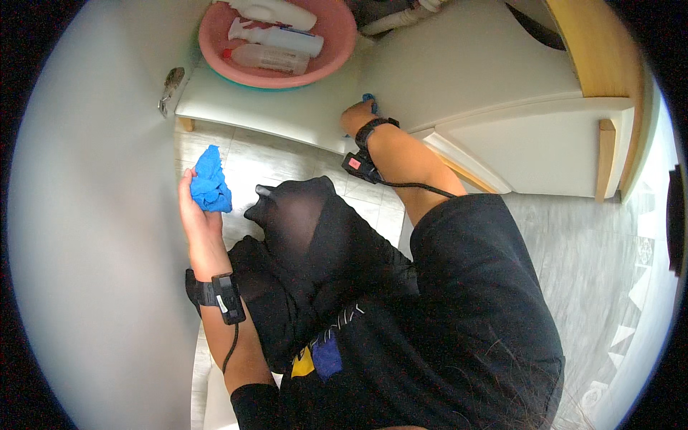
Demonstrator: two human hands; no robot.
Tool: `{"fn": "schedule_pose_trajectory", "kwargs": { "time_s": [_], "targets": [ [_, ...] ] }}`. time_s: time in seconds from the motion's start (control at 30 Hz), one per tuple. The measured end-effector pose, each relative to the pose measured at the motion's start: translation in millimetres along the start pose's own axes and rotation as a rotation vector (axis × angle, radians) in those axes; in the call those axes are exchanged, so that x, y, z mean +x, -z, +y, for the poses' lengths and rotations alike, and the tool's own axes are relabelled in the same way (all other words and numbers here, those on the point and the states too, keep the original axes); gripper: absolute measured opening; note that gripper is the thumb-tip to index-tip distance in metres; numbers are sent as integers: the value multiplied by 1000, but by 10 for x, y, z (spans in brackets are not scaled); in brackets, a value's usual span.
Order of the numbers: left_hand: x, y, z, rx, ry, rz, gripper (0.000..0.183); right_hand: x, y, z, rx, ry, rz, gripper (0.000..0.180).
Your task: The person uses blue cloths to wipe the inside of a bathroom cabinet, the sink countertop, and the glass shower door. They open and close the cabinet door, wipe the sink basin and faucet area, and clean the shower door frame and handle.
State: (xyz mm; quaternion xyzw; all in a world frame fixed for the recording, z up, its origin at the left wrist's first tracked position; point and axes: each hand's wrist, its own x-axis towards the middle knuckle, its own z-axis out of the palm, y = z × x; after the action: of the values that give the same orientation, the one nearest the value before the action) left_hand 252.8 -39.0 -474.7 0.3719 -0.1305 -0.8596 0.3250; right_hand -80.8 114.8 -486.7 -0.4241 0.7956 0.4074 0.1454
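My left hand (pixel 201 223), palm up above the tiled floor, holds a crumpled blue cloth (pixel 211 183). At the front of the white cabinet floor (pixel 301 115), my right hand (pixel 356 117) is closed around another piece of blue cloth (pixel 368 98). Only small bits of that cloth show past the fingers. It lies beside the white inner side panel (pixel 473 75), but I cannot tell how firmly it presses on either surface. Both wrists wear black straps with small cabled boxes.
A pink basin (pixel 344 48), nested in a teal one, stands inside the cabinet with several plastic bottles (pixel 274 56). Behind it runs a drain pipe (pixel 395 21). The white door (pixel 107 215) swings out on my left by a metal hinge (pixel 171 91). A wooden-handled front (pixel 537 145) is at right.
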Motion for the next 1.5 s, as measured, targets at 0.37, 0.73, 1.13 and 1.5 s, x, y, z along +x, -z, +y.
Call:
{"fn": "schedule_pose_trajectory", "kwargs": {
  "time_s": [0.37, 0.73, 1.13, 1.5],
  "targets": [
    [-12, 2, -6, 25, -17, 66, 20, 345, 420, 1235, -64, -180, 302, 25],
    [-72, 6, -18, 75, -36, 124, 22, 685, 194, 212, 440, -160, 177, 32],
    [-89, 46, 1, 151, 9, 101, 29, 1154, -394, 34, 524, -164, -3, 66],
    [-55, 34, -2, 176, -25, 107, 32, 1037, -238, -393, 881, -141, 496, 66]
  ]
}}
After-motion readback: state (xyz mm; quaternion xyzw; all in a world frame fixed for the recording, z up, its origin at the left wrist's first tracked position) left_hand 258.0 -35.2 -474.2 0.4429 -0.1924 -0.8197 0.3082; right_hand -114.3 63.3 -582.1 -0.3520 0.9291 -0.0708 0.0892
